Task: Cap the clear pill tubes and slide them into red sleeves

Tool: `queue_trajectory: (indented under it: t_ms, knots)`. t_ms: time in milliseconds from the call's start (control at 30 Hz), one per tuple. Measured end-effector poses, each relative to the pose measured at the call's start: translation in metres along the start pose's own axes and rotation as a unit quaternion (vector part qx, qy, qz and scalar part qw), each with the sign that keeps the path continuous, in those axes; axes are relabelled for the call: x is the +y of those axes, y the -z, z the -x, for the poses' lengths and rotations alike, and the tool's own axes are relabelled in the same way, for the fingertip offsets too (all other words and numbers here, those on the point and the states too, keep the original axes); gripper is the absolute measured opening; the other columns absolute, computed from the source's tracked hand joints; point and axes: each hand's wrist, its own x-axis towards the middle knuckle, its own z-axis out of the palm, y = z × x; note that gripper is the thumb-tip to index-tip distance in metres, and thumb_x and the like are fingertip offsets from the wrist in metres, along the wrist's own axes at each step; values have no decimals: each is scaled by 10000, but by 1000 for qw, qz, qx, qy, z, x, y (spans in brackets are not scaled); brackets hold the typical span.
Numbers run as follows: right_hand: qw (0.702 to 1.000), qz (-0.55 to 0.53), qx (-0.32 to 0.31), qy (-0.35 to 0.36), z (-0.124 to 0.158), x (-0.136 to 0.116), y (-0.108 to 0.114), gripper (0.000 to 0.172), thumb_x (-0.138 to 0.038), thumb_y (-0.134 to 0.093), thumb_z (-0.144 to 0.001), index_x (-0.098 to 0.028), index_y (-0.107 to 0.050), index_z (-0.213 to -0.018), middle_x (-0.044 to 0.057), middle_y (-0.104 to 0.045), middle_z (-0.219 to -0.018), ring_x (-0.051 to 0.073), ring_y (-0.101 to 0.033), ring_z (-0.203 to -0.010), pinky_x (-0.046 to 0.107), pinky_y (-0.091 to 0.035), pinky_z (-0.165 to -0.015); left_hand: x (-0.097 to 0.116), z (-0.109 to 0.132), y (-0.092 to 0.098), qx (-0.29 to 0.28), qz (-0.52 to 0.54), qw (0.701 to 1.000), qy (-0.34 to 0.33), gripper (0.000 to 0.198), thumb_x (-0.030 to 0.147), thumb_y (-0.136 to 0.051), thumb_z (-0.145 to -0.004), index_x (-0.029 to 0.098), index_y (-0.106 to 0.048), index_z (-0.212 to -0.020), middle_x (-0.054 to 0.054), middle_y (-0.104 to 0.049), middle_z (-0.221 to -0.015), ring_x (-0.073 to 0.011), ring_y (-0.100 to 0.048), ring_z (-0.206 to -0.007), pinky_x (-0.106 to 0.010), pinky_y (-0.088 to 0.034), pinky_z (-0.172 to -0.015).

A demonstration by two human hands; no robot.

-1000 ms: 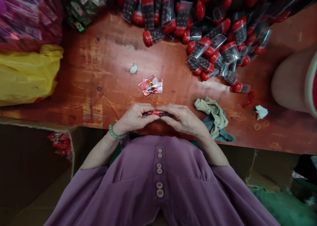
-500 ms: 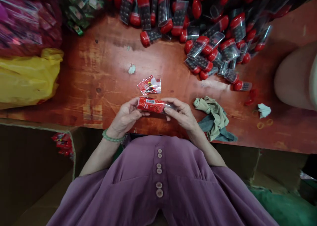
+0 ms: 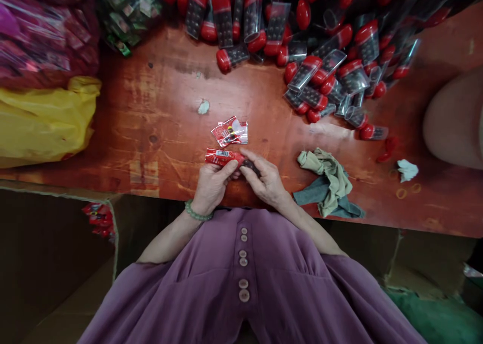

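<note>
A red printed plastic sleeve (image 3: 219,156) with a barcode label is held just above the near part of the table. Its left end sticks out past my fingers and looks flattened. My left hand (image 3: 212,187) is closed on the sleeve, thumb on top. From the sleeve's right end comes a clear tube with dark contents (image 3: 250,167), and my right hand (image 3: 267,179) pinches it between thumb and fingers. How far the tube reaches inside the sleeve is hidden. Just beyond lie a few flat red printed sleeves (image 3: 231,132), overlapping each other.
Many red-capped clear tubes (image 3: 313,97) are heaped at the back and right. Crumpled cloths (image 3: 328,183) lie right of my hands, near a white scrap (image 3: 407,170) and a pale bucket (image 3: 453,117). A yellow bag (image 3: 41,122) sits left; an open cardboard box (image 3: 75,273) stands below the edge.
My left hand has shifted right, from the sleeve's left end to its middle, close to my right hand. The sleeve's left end now shows free and flatter.
</note>
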Motion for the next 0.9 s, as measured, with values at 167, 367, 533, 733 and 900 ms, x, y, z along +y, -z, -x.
queue_trajectory:
  t_ms: [167, 367, 533, 733, 900]
  knots:
    - [990, -106, -28, -85, 3, 3, -4, 465, -393, -494, -997, -235, -477, -1434, 6, -689, -843, 112, -604, -598, 272, -568, -606, 1, -3, 3, -26, -25, 999, -19, 327, 428, -895, -610, 156, -748, -718, -12, -709, -655, -87, -603, -572, -221, -495, -596]
    - [997, -73, -16, -30, -1, -5, -6, 329, -343, -517, -990, -248, -580, -1298, 53, -692, -1156, 152, -683, -880, 325, -589, -839, -2, -4, -2, 10, -12, 995, -100, 291, 432, -875, -644, 183, -737, -703, 2, -724, -722, -112, -648, -667, -250, -542, -716]
    - [998, -2, -39, 44, 0, 0, -2, 385, -310, -552, -971, -237, -509, -1347, 84, -676, -1230, 192, -669, -1090, 350, -563, -944, 1, -6, 1, -31, -47, 994, -92, 240, 397, -847, -695, 188, -732, -721, 23, -699, -697, -94, -620, -642, -229, -524, -705]
    - [999, -27, -31, -5, 2, 1, -4, 373, -339, -534, -979, -231, -505, -1334, 79, -655, -1256, 184, -659, -1089, 352, -556, -964, 5, -11, 6, -65, -97, 989, -91, 197, 369, -816, -745, 191, -732, -741, 20, -708, -734, -97, -621, -656, -231, -526, -703]
    - [992, -96, -12, -77, 1, -4, -9, 356, -397, -508, -991, -246, -514, -1314, 61, -669, -1141, 167, -669, -939, 339, -590, -854, 4, -11, 4, -58, -60, 991, -102, 278, 458, -837, -699, 201, -758, -767, -2, -736, -762, -113, -653, -677, -241, -542, -717]
